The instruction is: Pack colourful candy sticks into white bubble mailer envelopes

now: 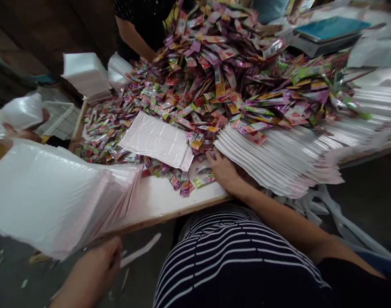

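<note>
Head view: a single white padded mailer (157, 139) lies flat and slightly askew on loose printed sachets near the middle of the table (168, 203), its flap end to the right. Just beside that end, the wearer's right hand (226, 172) rests among the sachets at the near edge, fingers reaching forward and close together; whether they grip anything cannot be told. To the right, a fanned row of mailers (278, 158) leans along the near edge, partly overlain by sachets. To the left, a thick mailer stack (44, 192) overhangs the edge, flap ends turned right. Below it, the wearer's left hand (95, 265) hangs over the floor, blurred, its fingers curled; a white strip (142, 251) shows beside it, held or merely behind, one cannot tell.

Progress, as judged from this layout, is partial: one mailer is set apart from the others, while a tall sachet heap (214, 55) is loose and much is left to handle. Whether any mailer is filled or sealed is not visible.

Farther out, a co-worker's forearm (136, 38) reaches into the heap's far left side; a second mailer stack (86, 75) stands at far left, and a blue-topped scale (333, 29) at far right.
</note>
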Motion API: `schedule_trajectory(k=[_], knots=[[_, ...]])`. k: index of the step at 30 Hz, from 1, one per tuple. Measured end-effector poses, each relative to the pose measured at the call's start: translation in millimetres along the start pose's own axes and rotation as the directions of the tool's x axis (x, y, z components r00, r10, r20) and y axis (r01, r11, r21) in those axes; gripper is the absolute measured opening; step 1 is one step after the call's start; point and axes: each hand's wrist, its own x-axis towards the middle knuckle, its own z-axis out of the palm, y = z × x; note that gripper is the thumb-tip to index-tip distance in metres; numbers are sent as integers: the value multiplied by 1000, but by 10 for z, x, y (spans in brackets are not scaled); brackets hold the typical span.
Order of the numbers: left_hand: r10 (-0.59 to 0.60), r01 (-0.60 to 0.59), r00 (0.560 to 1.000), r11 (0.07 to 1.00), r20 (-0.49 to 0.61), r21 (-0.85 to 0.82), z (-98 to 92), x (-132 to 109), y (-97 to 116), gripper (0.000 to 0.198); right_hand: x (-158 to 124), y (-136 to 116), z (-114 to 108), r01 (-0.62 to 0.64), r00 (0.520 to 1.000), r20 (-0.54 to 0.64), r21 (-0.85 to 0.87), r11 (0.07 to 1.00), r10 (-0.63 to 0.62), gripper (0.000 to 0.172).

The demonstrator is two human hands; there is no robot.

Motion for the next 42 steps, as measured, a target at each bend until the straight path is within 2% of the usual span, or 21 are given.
schedule_trajectory(k=[2,3,5,7,9,12,13,15,17,18,20,22,26,29,31,34,36,39,42], knots=[[-30,24,994,998,107,58,140,-106,-62,19,123,-5,-19,4,996,91,16,1000,-6,45],[-25,21,996,998,90,53,182,-134,-54,26,163,-11,-20,32,993,114,35,999,-36,41],[25,-26,998,999,-65,-23,196,-130,38,39,188,-39,-5,100,986,125,71,992,-109,35],[89,-117,972,986,-215,-116,137,-22,236,37,144,-78,26,170,974,135,100,980,-182,30],[105,-156,959,971,-264,-183,60,209,520,32,60,-103,56,234,957,147,121,965,-251,28],[-47,-3,960,984,-276,-178,23,727,995,42,-76,-86,58,281,953,65,181,942,-296,29],[-76,27,959,984,-274,-178,46,911,1137,45,-115,-73,45,301,950,19,204,932,-312,28],[-102,41,933,983,-345,-180,129,1233,1362,49,-177,-58,14,362,931,-32,205,909,-363,28],[-128,47,903,979,-410,-200,231,1449,1487,53,-216,-70,-1,417,906,15,144,898,-423,37],[-134,43,894,975,-427,-217,276,1512,1509,54,-227,-86,3,430,898,55,111,896,-438,38],[-138,25,897,964,-420,-264,343,1560,1485,50,-238,-127,33,443,887,110,67,894,-448,28],[-150,25,918,946,-368,-322,388,1535,1395,38,-241,-165,77,485,864,123,55,873,-488,18],[-118,-4,965,885,-234,-465,470,1417,1152,22,-248,-173,138,582,800,131,66,810,-586,19],[-92,-38,976,822,-198,-568,504,1338,1036,26,-270,-90,126,521,835,158,83,850,-527,22],[-154,16,968,824,-197,-566,488,1298,1047,33,-303,-13,80,472,860,161,106,875,-484,25],[-226,79,942,870,-250,-487,435,1268,1198,54,-357,53,-26,452,862,142,218,865,-487,29],[-201,57,928,908,-313,-415,413,1275,1331,60,-364,24,-87,408,884,112,289,866,-453,26],[-140,14,928,940,-346,-342,417,1314,1470,50,-288,-109,-115,308,924,150,255,917,-352,27],[-126,-8,931,931,-343,-364,424,1350,1497,40,-147,-221,-101,227,928,265,157,961,-263,22]])
